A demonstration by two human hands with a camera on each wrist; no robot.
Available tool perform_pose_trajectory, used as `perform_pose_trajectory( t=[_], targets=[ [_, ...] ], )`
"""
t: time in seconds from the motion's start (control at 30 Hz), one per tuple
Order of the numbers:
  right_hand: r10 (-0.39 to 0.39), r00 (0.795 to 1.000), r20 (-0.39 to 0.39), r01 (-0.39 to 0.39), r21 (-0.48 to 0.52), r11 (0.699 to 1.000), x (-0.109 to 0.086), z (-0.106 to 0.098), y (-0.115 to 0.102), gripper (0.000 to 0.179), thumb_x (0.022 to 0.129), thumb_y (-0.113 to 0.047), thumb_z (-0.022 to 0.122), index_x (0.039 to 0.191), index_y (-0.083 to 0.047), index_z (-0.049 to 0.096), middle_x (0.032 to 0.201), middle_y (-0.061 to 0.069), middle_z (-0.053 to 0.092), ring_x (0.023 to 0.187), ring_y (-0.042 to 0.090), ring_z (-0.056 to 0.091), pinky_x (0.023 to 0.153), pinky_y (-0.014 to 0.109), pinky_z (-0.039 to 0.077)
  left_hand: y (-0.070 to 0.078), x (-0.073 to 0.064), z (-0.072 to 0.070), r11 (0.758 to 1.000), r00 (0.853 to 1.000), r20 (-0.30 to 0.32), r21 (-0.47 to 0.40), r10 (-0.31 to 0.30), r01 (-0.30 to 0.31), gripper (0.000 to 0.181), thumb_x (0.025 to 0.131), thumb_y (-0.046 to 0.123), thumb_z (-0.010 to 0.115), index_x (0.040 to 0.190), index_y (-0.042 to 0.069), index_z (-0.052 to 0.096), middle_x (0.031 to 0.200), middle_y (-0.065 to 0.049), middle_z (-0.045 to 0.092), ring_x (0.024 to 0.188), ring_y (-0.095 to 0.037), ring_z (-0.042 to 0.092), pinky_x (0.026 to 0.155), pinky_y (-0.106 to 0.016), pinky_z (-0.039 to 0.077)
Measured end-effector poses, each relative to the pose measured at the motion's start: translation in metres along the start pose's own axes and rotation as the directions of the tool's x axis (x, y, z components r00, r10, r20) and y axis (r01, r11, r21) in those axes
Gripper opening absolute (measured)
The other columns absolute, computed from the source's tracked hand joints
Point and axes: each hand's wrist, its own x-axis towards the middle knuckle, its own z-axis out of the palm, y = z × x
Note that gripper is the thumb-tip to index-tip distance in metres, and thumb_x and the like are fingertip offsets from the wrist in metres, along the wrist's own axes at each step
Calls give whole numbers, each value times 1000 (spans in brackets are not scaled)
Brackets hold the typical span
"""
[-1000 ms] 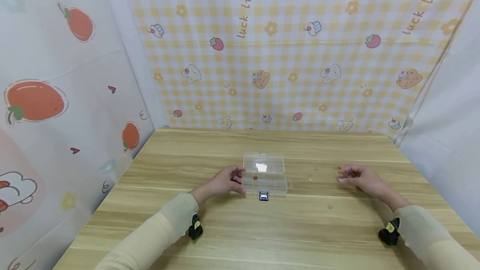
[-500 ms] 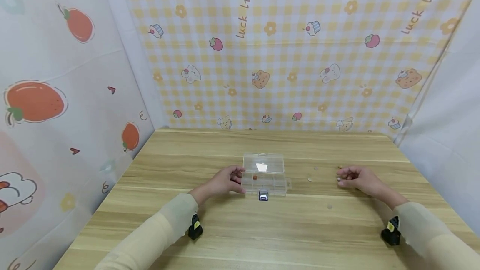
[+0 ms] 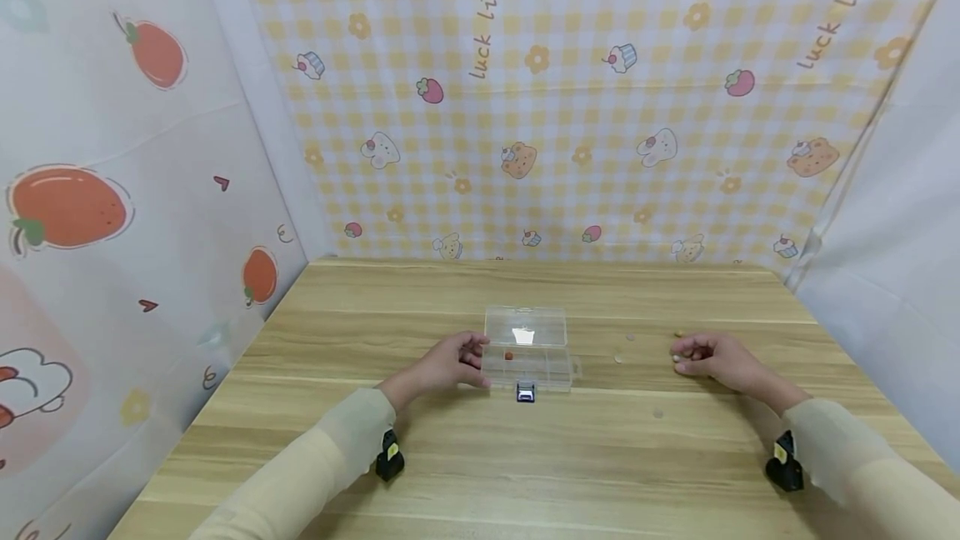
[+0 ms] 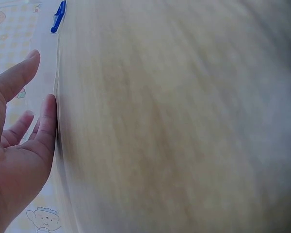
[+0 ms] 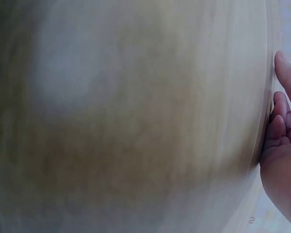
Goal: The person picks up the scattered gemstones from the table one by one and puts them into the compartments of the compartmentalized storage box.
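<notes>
Right hand (image 3: pixel 708 354): thumb and fingers curve about a pale piece (image 3: pixel 676 358) at the worktop (image 3: pixel 570 457); whether they pinch it cannot be told. Left hand (image 3: pixel 452 360), fingers loose, rests against the clear box's (image 3: pixel 527 370) left end. So small an object calls for a light fingertip pinch. Compared with one second earlier, the pale piece shows more plainly; left hand and box match.

Box (image 3: pixel 536 369) sat on desk (image 3: pixel 525 457), lid (image 3: pixel 540 325) behind, latch (image 3: pixel 526 393) in front, bead (image 3: pixel 508 356) in L compt; L hand (image 3: pixel 447 363) at box's L end, R hand (image 3: pixel 718 357) well to R, 2 pcs (image 3: pixel 618 359) btwn
</notes>
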Motion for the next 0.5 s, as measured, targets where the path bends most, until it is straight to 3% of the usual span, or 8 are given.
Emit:
perform_pose_trajectory(
  t=[0.5],
  targets=[
    [21,999,-25,-23,-59,998,0,3,1,33,87,-21,75,111,1,69,95,8,62,77,15,50,65,25,45,-1,0,1,1000,1000,-14,17,-2,2,67,75,2,82,134,-1,50,116,-10,54,98,-21,55,84,-31,49]
  ],
)
